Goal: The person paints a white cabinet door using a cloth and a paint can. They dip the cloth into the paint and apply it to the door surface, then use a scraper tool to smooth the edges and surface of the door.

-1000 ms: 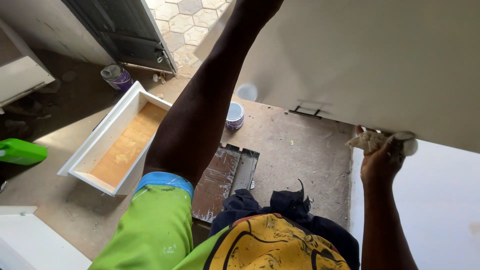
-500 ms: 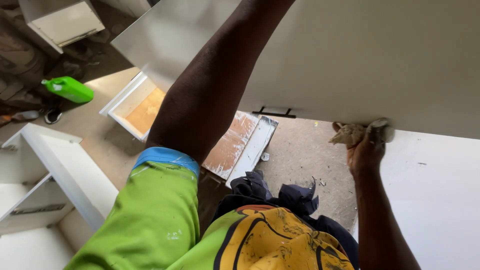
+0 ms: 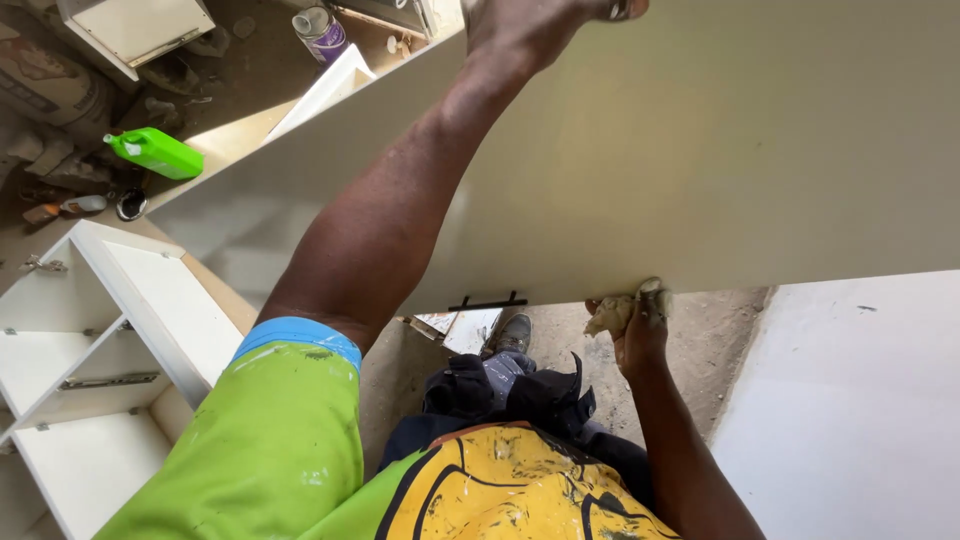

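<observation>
Across most of the view: large flat cream-white panel (image 3: 720,170), smooth satin face, straight edges, tilted up in front of the person. Left hand (image 3: 530,22) clamps its top edge, fingers wrapped over and mostly hidden. Right hand (image 3: 640,325) presses a crumpled beige rag (image 3: 610,312) against the panel's bottom edge, fingers closed on the cloth.

Small black bar handle (image 3: 487,302) sits on the bottom edge, just left of the rag.

Versus half a second ago: the panel's left end has swung up and now covers the wooden tray on the floor; the right hand and rag have stayed on the bottom edge. The green plastic bottle (image 3: 155,152) now shows further right.

White open shelf unit (image 3: 100,340), square compartments, metal fittings, lies at lower left, well apart from the panel's bottom edge. Bare dusty concrete floor (image 3: 700,330) shows under that edge. Smooth white slab (image 3: 860,400) fills the lower right, near the right forearm.
</observation>
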